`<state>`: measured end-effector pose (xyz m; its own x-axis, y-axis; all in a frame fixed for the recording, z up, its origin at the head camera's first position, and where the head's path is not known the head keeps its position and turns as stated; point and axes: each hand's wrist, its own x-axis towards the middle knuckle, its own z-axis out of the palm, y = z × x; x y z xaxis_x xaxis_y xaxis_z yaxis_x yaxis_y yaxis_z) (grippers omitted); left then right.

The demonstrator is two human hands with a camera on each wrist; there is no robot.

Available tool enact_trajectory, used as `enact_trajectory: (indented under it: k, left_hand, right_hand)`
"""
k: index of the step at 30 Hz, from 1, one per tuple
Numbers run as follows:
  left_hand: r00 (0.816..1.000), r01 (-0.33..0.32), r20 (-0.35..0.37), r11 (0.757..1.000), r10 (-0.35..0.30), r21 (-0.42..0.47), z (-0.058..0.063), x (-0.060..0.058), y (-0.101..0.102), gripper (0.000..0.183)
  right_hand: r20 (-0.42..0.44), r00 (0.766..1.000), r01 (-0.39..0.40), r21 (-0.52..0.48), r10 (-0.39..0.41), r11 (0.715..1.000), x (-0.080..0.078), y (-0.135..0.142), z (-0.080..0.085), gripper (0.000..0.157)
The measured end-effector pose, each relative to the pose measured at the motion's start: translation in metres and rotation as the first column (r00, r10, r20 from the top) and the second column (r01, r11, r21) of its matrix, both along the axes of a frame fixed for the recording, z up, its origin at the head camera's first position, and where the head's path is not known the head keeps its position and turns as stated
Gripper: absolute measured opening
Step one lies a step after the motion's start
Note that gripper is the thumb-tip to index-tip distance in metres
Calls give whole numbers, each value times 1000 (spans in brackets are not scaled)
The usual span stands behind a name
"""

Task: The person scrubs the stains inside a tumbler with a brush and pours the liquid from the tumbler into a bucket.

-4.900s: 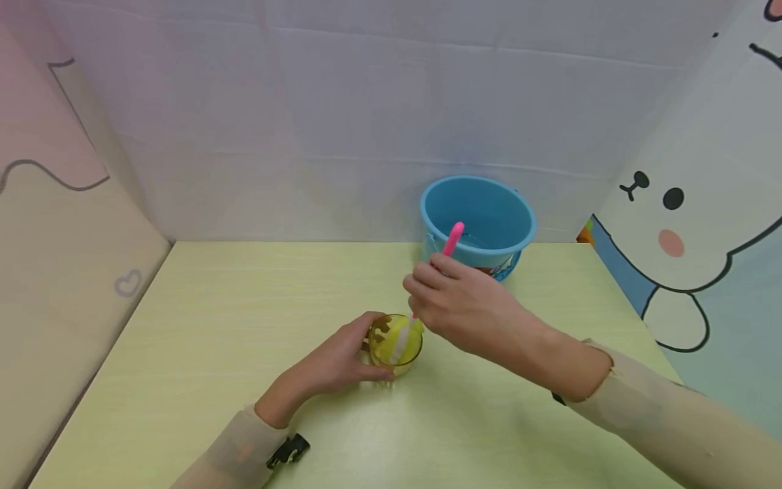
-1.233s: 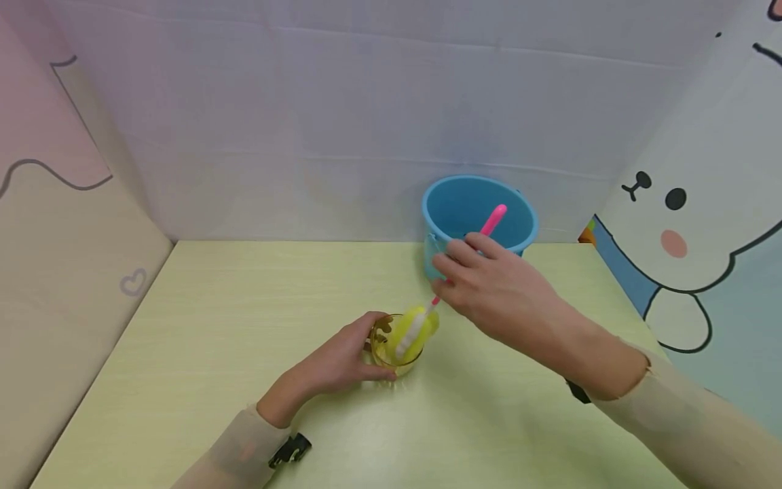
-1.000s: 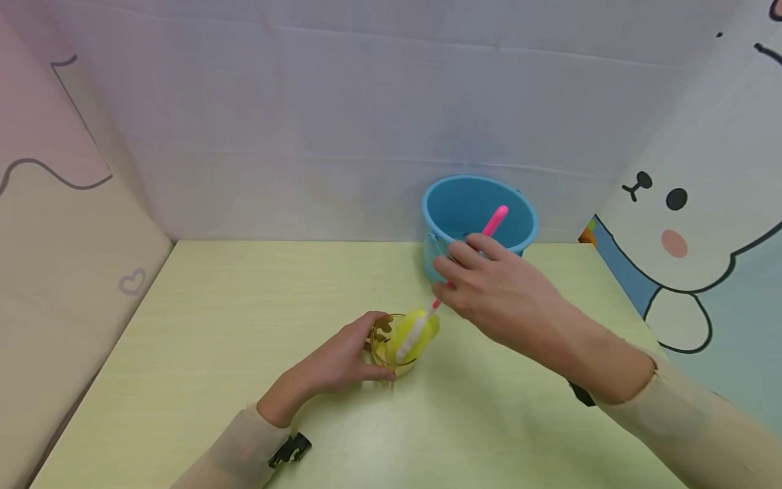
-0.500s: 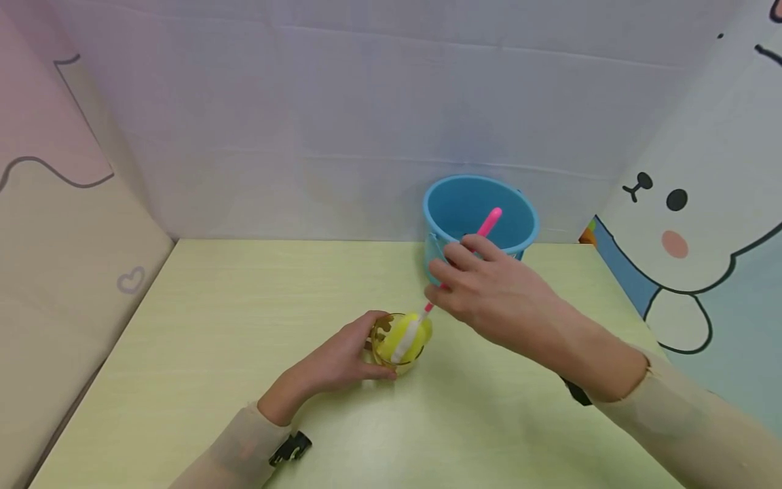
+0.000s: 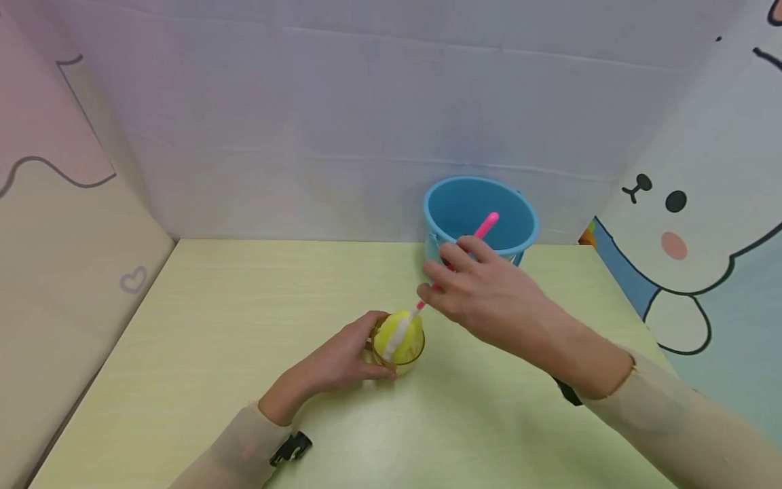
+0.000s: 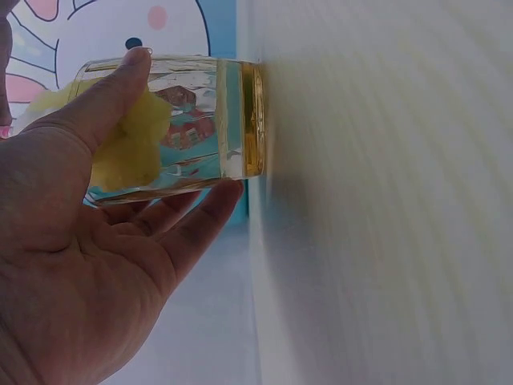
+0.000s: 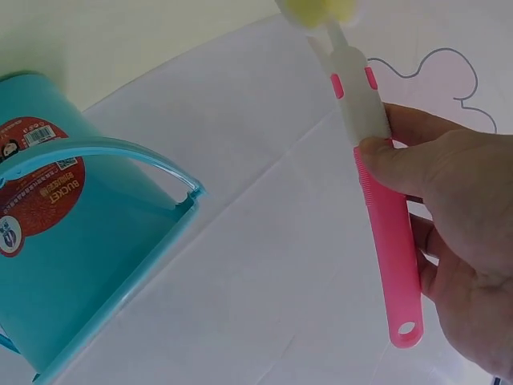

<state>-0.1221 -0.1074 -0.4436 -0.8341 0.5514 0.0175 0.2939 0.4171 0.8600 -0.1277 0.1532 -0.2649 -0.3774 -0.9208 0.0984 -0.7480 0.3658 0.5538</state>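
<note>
My left hand [image 5: 342,356] holds an amber-tinted clear glass [image 5: 398,369] upright on the table, thumb on the near side and fingers behind. In the left wrist view the glass [image 6: 212,128] is gripped between thumb and fingers, its base at the tabletop. A cup brush with a yellow-and-white sponge head [image 5: 400,337] sits with that head inside the glass's mouth. Above and to the right, my right hand [image 5: 489,292] grips the brush's pink handle [image 5: 487,225], which slants up to the right. The right wrist view shows thumb and fingers pinching the handle [image 7: 389,249] near its white collar.
Behind my right hand a blue bucket [image 5: 435,210] stands at the back of the table [image 5: 256,292], against the white backdrop [image 5: 293,136]. A red label [image 7: 56,188] and a handle [image 7: 120,148] show on it. Cartoon-printed panels flank both sides.
The brush head was partly lifted out toward the right about a second ago; it has moved down and left into the glass. My right hand shifted left with it. The left hand stays put.
</note>
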Motion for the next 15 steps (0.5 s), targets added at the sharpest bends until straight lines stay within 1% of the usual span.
enact_trajectory:
  k: [9, 15]
  left_hand:
    - [1000, 0, -1, 1000, 1, 11, -1, -1, 1, 86]
    - [1000, -1, -2, 1000, 1, 15, -1, -1, 1, 82]
  right_hand:
    - [-53, 998, 18, -14, -19, 1000, -3, 0, -8, 54]
    - [-92, 995, 32, -29, -34, 999, -5, 1, -12, 47]
